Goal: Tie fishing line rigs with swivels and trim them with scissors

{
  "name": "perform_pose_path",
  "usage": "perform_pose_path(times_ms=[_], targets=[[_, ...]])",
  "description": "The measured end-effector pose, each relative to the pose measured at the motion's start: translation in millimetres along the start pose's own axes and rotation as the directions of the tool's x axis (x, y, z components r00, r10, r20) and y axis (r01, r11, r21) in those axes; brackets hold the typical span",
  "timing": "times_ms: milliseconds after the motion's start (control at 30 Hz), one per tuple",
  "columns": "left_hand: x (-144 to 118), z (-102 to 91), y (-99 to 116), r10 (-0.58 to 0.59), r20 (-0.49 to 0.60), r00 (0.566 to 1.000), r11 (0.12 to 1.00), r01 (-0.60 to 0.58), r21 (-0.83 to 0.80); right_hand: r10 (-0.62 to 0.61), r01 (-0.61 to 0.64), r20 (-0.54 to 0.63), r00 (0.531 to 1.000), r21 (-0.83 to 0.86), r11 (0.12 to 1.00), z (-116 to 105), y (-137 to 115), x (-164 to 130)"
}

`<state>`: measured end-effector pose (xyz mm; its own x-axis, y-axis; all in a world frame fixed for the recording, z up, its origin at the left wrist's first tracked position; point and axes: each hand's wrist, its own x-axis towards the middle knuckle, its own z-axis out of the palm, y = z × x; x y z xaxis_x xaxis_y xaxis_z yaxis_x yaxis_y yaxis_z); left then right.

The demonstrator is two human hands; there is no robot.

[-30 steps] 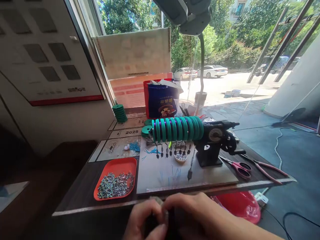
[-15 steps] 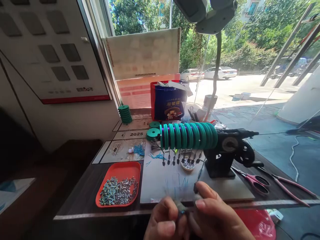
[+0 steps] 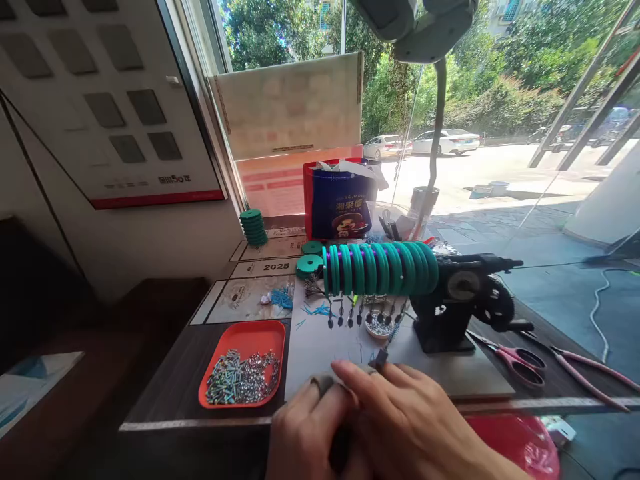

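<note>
We take the big things first: the desk (image 3: 165,390) runs across the lower half of the frame, and a pale board (image 3: 320,347) lies on it as the work surface, probably so tiny bits show up against it. Right of centre stands the black winding machine (image 3: 453,313), its shaft pointing left and loaded with a row of green spools (image 3: 380,268); short rigs with dark weights hang under them, we judge so that they stay untangled. A blue bag (image 3: 340,203) sits behind, upper centre, and a spare stack of green discs (image 3: 253,227) waits at the window side. At lower left the orange tray (image 3: 250,337) keeps a heap of small metal pieces together, within easy reach. A small dish of beads (image 3: 377,325) sits under the spools. Pink scissors (image 3: 515,360) and pink pliers (image 3: 585,367) lie at the right edge, handy for that side.

Now down to the bottom centre: our left hand (image 3: 305,433) and right hand (image 3: 415,427) meet at the near edge of the board, fingers curled in together. They close on a small grey piece (image 3: 323,384), of which only a rounded top peeks out above the left fingers. The left grip is pinched on it; the right fingers lie over and beside it, and whether they clasp it too we cannot tell.
</note>
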<state>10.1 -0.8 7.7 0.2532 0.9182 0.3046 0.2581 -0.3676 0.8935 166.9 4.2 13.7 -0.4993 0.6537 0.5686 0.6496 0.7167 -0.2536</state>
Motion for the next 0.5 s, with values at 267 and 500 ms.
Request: perform_pose_path(times_ms=[267,500], targets=[[23.4,14.4,8.4,-0.182,0.483,0.857,0.421,0.512,-0.749,0.421,-0.410,0.398,0.815,0.910,-0.065,-17.4,-1.8,8.7],[22.4,30.5,-1.3,-0.057,0.526,0.848,0.232,0.524,-0.820,0.570,-0.246,0.475,0.670,0.867,-0.433,-11.2,-3.1,7.0]])
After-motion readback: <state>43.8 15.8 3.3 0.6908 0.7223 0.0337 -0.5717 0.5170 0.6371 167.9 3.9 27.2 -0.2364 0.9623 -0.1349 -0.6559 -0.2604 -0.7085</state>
